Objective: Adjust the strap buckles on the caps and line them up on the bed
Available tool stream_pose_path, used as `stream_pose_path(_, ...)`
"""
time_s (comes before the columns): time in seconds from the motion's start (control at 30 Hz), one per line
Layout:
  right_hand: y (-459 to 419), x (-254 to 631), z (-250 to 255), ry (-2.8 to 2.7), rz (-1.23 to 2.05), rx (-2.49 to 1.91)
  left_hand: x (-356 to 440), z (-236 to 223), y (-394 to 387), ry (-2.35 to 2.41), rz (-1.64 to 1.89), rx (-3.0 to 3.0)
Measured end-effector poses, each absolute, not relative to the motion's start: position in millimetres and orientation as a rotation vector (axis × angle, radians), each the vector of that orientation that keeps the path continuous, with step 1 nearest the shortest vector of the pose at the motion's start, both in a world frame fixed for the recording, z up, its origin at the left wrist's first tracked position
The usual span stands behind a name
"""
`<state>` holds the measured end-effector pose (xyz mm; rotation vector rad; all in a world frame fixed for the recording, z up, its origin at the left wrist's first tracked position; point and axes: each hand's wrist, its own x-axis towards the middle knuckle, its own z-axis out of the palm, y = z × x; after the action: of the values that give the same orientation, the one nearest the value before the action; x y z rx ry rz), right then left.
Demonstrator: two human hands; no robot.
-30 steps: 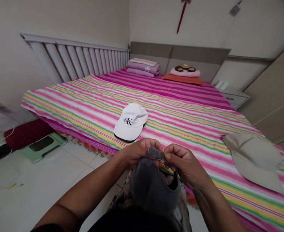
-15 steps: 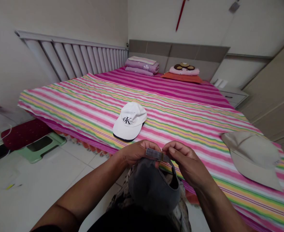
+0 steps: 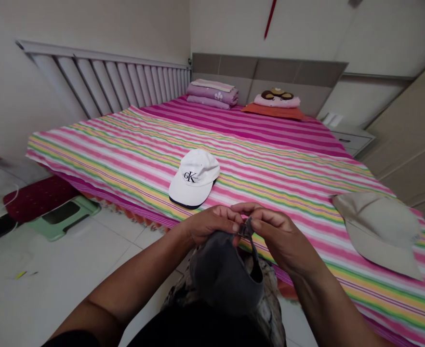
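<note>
A dark grey cap (image 3: 223,272) hangs in front of me, held up by both hands at its back strap. My left hand (image 3: 208,224) is closed on the left end of the strap. Pinched on the right end, beside the small buckle (image 3: 246,229), is my right hand (image 3: 273,231). The fingertips of both hands meet over the strap. A white cap with a black logo (image 3: 194,177) lies on the striped bed just beyond my hands. Further right on the bed rests a beige cap (image 3: 380,231).
The bed (image 3: 270,159) with a pink, yellow and green striped sheet fills the middle. Folded bedding (image 3: 212,94) and a pillow (image 3: 275,103) lie at the headboard. A green stool (image 3: 62,217) and a red mat (image 3: 35,195) sit on the tiled floor at left. A nightstand (image 3: 351,137) stands at right.
My two hands have closed together over the strap, covering the strap piece that showed between them before. The view has tipped slightly, so the hands and the grey cap sit a little higher.
</note>
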<state>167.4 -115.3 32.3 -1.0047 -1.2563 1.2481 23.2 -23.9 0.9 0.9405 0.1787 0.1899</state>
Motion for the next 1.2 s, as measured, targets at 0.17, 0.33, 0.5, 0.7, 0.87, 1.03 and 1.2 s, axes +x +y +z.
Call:
stream_pose_path(0.17,-114.6,173.8,28.5,-1.177,1.274,-0.996,25.2,-2.5,-25.2,0.214,0.226,0.938)
stream_pose_path(0.33,-115.0,177.5,27.3,-1.211,1.202,-1.086,25.7,-1.0,-30.3,0.263,0.334,0.968)
stream_pose_path(0.5,-114.1,178.4,28.7,-1.253,1.162,-1.129,28.4,0.5,-37.6,0.312,0.472,1.021)
stream_pose_path(0.7,-110.8,177.4,30.8,-1.230,1.161,-1.111,30.6,-2.3,-41.6,0.312,0.604,1.068)
stream_pose_path(0.87,-110.4,177.9,33.2,-1.231,1.152,-1.120,32.6,-6.8,-40.6,0.277,0.621,1.038)
stream_pose_path(1.03,-110.3,181.2,32.2,-1.230,1.199,-1.125,34.3,-9.6,-41.3,0.240,0.612,1.012)
stream_pose_path(1.2,-108.3,180.3,32.4,-1.221,1.245,-1.092,35.4,-5.4,-42.6,0.249,0.632,0.965)
